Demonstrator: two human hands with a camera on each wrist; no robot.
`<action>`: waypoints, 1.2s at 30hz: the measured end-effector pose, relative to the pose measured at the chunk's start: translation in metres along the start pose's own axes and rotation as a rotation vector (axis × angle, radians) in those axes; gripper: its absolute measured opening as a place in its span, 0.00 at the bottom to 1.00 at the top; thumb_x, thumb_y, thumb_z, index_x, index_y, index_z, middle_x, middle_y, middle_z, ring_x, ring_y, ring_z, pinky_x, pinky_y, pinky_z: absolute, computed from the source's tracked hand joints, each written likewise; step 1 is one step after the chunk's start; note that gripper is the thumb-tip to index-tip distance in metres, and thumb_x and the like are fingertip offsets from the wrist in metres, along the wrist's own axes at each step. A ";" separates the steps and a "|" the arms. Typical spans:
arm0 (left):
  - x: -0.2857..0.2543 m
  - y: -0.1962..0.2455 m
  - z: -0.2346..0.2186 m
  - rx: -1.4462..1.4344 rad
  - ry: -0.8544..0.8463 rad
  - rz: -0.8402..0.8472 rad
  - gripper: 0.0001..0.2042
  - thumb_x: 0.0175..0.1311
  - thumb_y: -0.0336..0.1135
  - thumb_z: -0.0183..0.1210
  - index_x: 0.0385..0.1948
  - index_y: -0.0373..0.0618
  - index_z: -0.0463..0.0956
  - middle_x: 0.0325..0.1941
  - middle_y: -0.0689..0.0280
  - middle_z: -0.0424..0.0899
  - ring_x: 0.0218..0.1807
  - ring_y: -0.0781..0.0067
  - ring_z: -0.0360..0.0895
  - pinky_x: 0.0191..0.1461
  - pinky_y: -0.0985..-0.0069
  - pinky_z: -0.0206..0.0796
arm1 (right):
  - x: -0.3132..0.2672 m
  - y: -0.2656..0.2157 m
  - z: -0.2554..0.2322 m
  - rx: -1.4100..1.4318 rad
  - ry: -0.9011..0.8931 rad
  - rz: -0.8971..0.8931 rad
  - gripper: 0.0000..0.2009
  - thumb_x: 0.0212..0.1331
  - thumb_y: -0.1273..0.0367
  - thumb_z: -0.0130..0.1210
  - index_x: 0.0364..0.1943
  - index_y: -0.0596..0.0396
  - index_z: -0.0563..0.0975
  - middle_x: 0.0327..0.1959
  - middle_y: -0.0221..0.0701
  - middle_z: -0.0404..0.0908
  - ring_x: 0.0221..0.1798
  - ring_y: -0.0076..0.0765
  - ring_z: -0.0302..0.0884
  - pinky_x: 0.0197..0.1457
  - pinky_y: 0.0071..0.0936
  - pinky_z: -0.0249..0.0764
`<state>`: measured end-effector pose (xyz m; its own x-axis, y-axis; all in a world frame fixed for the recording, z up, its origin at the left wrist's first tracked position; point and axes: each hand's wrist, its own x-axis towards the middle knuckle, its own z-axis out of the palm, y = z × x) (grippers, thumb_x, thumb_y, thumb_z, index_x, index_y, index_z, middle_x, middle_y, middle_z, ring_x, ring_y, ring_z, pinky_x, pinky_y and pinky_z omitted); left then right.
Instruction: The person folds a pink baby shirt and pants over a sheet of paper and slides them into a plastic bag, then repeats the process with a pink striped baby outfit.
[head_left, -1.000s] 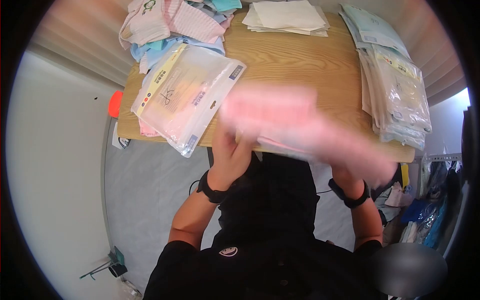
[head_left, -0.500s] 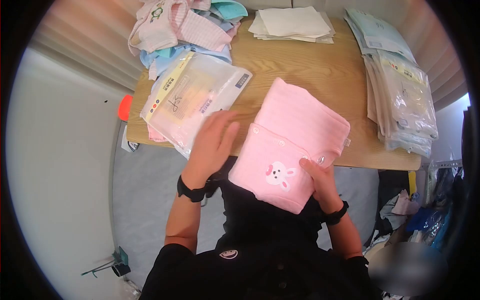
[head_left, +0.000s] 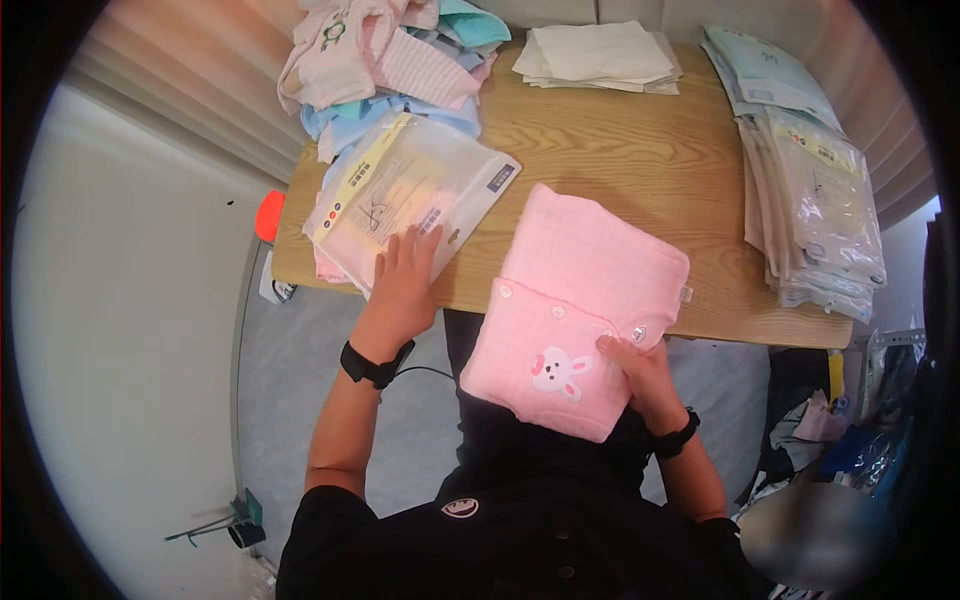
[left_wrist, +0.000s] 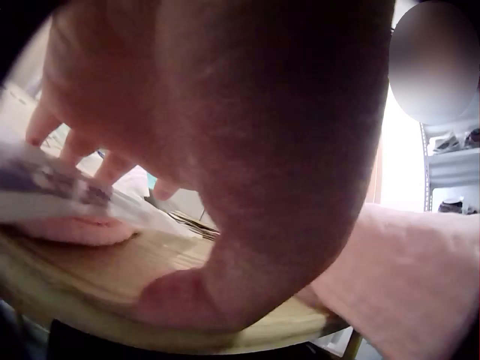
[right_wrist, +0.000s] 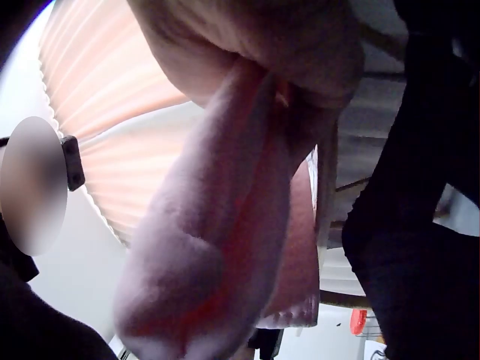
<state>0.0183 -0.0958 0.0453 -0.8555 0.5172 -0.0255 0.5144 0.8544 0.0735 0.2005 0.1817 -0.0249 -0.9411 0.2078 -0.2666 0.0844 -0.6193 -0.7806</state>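
Observation:
A folded pink garment (head_left: 590, 260) with a white rabbit patch lies partly over the table's front edge. My right hand (head_left: 645, 375) grips its lower right side, thumb on top; in the right wrist view the folded cloth (right_wrist: 202, 262) hangs from the hand (right_wrist: 262, 45). On the left, my left hand (head_left: 405, 290) rests with spread, fairly straight fingers on the near edge of a clear printed bag (head_left: 400, 185). The left wrist view shows those fingertips at the bag's plastic (left_wrist: 127, 206), above pink cloth (left_wrist: 75, 231).
A pile of baby clothes (head_left: 420, 65) is at the back left of the wooden table (head_left: 600, 135). White sheets (head_left: 600, 55) lie at the back middle. Stacked packaged bags (head_left: 820, 200) stand along the right edge. A red object (head_left: 269, 216) is beyond the left edge.
The pink garment, blurred in motion earlier, is now held still with its rabbit patch facing up. My left hand has left the garment and moved left onto the bag.

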 end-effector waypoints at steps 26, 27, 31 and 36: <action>-0.003 0.048 -0.025 -0.287 0.534 -0.068 0.20 0.69 0.31 0.61 0.59 0.35 0.68 0.48 0.47 0.76 0.50 0.46 0.75 0.53 0.58 0.69 | -0.019 -0.017 0.015 -0.056 -0.154 0.131 0.23 0.61 0.76 0.65 0.61 0.63 0.73 0.54 0.31 0.81 0.53 0.25 0.78 0.56 0.30 0.78; -0.003 0.052 -0.024 -0.295 0.531 -0.043 0.21 0.68 0.31 0.61 0.60 0.35 0.67 0.48 0.47 0.75 0.50 0.46 0.74 0.54 0.58 0.68 | -0.020 -0.016 0.016 -0.062 -0.159 0.139 0.23 0.61 0.76 0.65 0.61 0.62 0.73 0.54 0.31 0.81 0.53 0.25 0.78 0.56 0.30 0.78; 0.000 0.060 -0.018 -0.341 0.564 -0.006 0.24 0.68 0.30 0.60 0.64 0.35 0.64 0.47 0.47 0.72 0.50 0.47 0.72 0.54 0.59 0.67 | -0.021 -0.007 0.016 -0.053 -0.204 0.149 0.23 0.62 0.75 0.64 0.61 0.62 0.73 0.54 0.31 0.81 0.53 0.25 0.78 0.56 0.30 0.78; -0.005 0.068 -0.019 -0.497 0.457 0.013 0.23 0.66 0.23 0.57 0.63 0.35 0.65 0.49 0.49 0.74 0.50 0.49 0.75 0.55 0.62 0.69 | -0.021 -0.006 0.015 -0.050 -0.110 0.134 0.22 0.64 0.75 0.63 0.61 0.63 0.73 0.54 0.31 0.81 0.53 0.26 0.79 0.56 0.31 0.78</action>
<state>0.0561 -0.0410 0.0697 -0.8450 0.3606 0.3948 0.5295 0.6676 0.5235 0.2144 0.1699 -0.0062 -0.9503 0.0406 -0.3088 0.2247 -0.5972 -0.7700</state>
